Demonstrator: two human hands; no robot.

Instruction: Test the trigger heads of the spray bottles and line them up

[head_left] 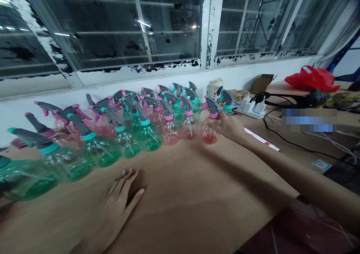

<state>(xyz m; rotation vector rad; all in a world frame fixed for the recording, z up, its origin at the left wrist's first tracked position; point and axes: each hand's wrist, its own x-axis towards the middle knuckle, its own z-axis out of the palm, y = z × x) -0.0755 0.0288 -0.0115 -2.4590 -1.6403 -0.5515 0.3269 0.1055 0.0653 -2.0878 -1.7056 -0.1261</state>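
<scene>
Several pink and green spray bottles with grey triggers stand in rows along the wall on a brown table. My right hand reaches out and wraps its fingers round a pink spray bottle at the right end of the front row. My left hand lies flat on the table, fingers stretched out, holding nothing. A green spray bottle stands a little beyond its fingertips.
A white power strip with plugs and black cables lies right of the bottles. A white jar, a small cardboard box and a red plastic bag sit at the back right. A window runs above the wall.
</scene>
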